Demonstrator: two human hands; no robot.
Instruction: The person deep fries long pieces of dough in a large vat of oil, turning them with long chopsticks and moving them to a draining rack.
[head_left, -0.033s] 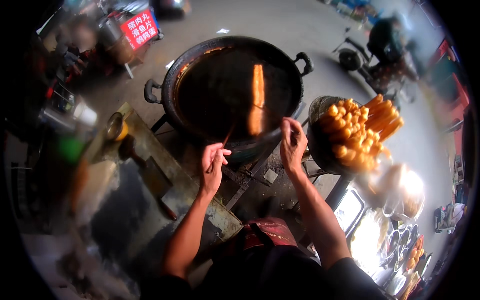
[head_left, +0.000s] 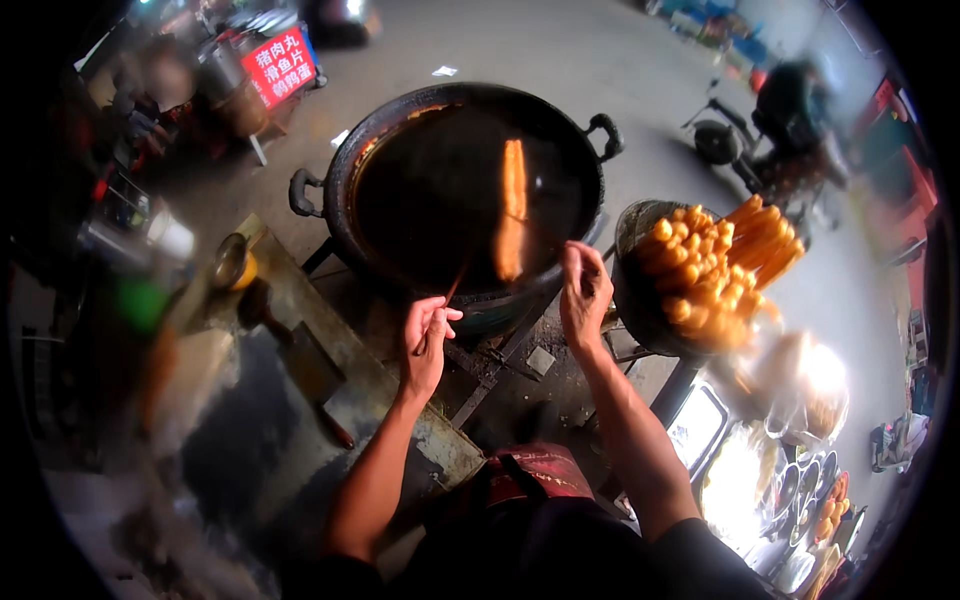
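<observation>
A long golden fried dough stick (head_left: 513,200) lies in the dark oil of a large black wok (head_left: 345,205), its near end blurred. My left hand (head_left: 428,335) is closed on a slim brown chopstick (head_left: 456,287) that slants over the near rim toward the oil. At the wok's near right rim, my right hand (head_left: 586,290) is pinched around a thin dark chopstick, faint against the oil, which reaches toward the dough stick. To the right of that hand, a dark wire basket (head_left: 632,222) holds a heap of fried dough sticks (head_left: 700,260).
On my left is a worn worktable (head_left: 440,455) with a cleaver-like blade (head_left: 312,365) and a metal strainer (head_left: 232,262). A scooter (head_left: 790,130) is beyond the basket. Plastic bags (head_left: 810,390) and bowls sit at the lower right. A red sign (head_left: 280,65) stands far left.
The scooter has moved to the right. In the picture, the wok and dough stick sit slightly lower. Both hands keep nearly the same place and grip.
</observation>
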